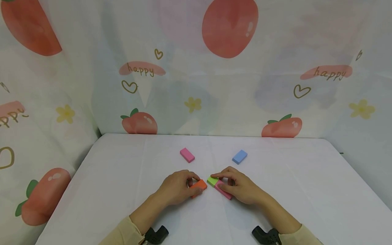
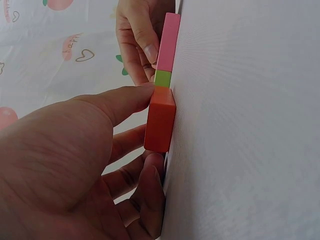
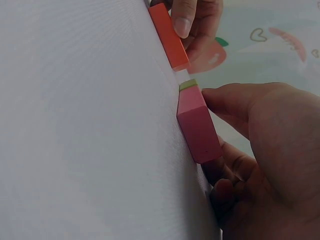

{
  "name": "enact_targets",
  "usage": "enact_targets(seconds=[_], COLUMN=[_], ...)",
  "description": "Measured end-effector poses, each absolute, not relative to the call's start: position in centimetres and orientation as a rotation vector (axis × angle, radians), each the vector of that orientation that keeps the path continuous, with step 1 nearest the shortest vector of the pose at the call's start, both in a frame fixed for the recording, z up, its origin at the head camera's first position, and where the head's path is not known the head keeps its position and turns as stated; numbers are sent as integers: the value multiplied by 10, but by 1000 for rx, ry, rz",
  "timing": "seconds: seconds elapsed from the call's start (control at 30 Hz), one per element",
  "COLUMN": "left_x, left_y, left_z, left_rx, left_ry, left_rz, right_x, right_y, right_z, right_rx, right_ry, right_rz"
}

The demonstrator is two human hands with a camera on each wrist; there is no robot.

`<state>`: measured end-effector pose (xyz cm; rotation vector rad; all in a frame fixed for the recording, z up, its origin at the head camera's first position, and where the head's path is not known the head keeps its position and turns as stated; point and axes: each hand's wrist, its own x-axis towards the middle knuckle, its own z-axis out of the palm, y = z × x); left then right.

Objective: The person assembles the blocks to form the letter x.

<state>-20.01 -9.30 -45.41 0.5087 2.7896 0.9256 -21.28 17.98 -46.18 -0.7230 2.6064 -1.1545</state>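
Observation:
My left hand pinches an orange block between thumb and fingers, low at the white tabletop. To its right, my right hand holds a pink block with its thumb and fingers. A green block touches the far-left end of that pink block, and a fingertip of my right hand rests on it. In the right wrist view a small gap separates the orange block from the green block. The left wrist view shows the orange block nearest, with green and pink beyond.
Farther back on the white table lie another pink block on the left and a blue block on the right. A printed cloth hangs behind the table's far edge and along its sides.

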Motion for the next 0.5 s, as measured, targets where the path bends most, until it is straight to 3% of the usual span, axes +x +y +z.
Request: enact_targets(seconds=[0.5], left_x=[-199], left_y=[-93], left_z=[-453], left_rx=[518], left_ry=[2796], left_rz=[911], right_x=[-213], right_y=[180], right_z=[-462], right_rx=[-723], right_ry=[2601], right_rz=[-1166])
